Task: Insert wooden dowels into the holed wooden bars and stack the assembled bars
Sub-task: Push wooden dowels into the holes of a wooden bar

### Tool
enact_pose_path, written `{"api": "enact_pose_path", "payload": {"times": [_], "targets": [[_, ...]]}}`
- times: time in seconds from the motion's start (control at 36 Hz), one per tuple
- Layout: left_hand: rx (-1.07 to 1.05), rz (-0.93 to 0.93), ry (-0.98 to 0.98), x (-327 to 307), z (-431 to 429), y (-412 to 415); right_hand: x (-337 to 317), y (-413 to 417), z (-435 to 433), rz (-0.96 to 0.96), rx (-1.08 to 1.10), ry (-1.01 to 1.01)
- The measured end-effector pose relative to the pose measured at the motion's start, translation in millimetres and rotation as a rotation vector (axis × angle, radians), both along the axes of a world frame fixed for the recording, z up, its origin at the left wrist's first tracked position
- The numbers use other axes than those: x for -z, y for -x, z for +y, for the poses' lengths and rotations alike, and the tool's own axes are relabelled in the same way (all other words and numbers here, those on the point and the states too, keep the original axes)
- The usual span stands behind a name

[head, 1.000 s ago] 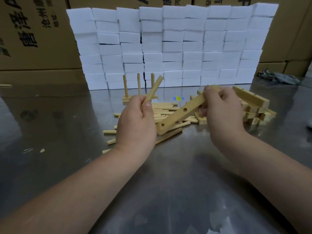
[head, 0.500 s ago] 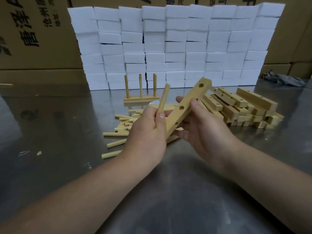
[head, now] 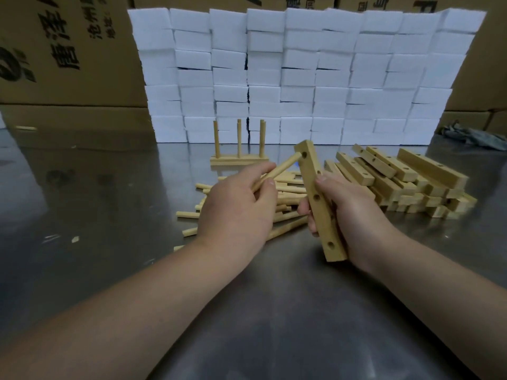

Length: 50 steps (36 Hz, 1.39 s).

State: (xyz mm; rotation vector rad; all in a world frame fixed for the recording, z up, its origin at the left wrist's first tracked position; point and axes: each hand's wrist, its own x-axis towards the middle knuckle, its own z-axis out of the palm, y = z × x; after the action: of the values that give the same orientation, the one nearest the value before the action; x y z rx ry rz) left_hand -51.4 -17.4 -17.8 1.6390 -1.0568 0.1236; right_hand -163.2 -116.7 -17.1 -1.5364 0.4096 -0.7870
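My right hand grips a holed wooden bar nearly upright above the table, its holes facing left. My left hand pinches a wooden dowel whose far tip touches the bar's top hole. Behind my hands lies a heap of loose dowels. To the right sits a pile of holed bars. An assembled bar with three upright dowels stands at the back centre.
The work surface is a shiny metal table. A wall of white foam blocks rises behind the parts, with cardboard boxes beyond. A grey rag lies at the far right.
My right hand turned the bar from slanted to nearly upright and slid lower on it. My left hand swung the dowel over until its tip met the bar's top hole.
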Motion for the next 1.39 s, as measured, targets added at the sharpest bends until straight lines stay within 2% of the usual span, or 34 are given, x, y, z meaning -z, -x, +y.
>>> {"api": "enact_pose_path", "payload": {"times": [0.31, 0.53, 0.94, 1.17, 1.25, 1.39], "targets": [[-0.088, -0.18, 0.0, -10, 4, -7, -1, 5, -7, 0.001, -0.086, -0.007], [-0.137, -0.195, -0.053, -6, 0, -12, 0, 5, -7, -0.013, -0.157, -0.044], [-0.123, -0.285, -0.088, -4, 0, -11, -1, 5, -7, 0.043, -0.16, -0.038], [-0.147, -0.465, -0.249, -12, 3, -18, -5, 8, -1, 0.067, -0.18, -0.03], [-0.113, -0.478, -0.221, -14, 6, -16, -8, 11, 1, 0.07, -0.182, -0.039], [-0.037, -0.404, -0.197, -17, 9, -15, -9, 17, -1, 0.151, -0.099, 0.123]]}}
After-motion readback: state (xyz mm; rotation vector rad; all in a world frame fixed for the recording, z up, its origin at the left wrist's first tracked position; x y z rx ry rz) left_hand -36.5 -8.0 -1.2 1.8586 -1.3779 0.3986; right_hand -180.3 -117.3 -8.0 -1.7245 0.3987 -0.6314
